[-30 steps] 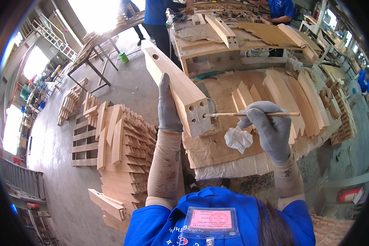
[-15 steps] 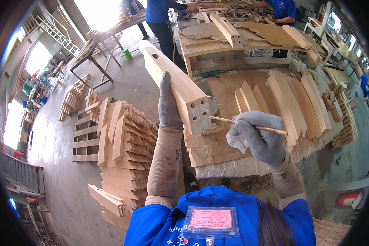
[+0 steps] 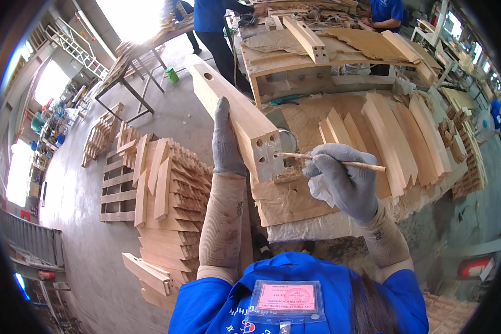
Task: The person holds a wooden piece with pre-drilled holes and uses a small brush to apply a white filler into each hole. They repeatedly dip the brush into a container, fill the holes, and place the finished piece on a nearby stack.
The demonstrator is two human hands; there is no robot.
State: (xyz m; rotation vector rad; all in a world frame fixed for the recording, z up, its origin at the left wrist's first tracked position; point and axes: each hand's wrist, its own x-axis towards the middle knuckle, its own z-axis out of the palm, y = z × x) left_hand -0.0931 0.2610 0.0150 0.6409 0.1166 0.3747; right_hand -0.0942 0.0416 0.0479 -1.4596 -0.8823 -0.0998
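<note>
Gripped in the left hand (image 3: 228, 139), the long wooden piece (image 3: 234, 108) is held slanting, its drilled end face over the near left edge of the workbench (image 3: 295, 206). A thin stick (image 3: 331, 161) is pinched in the closed right hand (image 3: 342, 183), along with a wad of cloth (image 3: 320, 189), its tip set at the end-face holes. A slip of the stick could be caused by the piece tilting in a one-handed hold, and glue may be smeared. Stacked curved slats (image 3: 395, 139) crowd the right; a stack of parts (image 3: 170, 206) lies left on the floor. Open room is left only toward the near edge.
</note>
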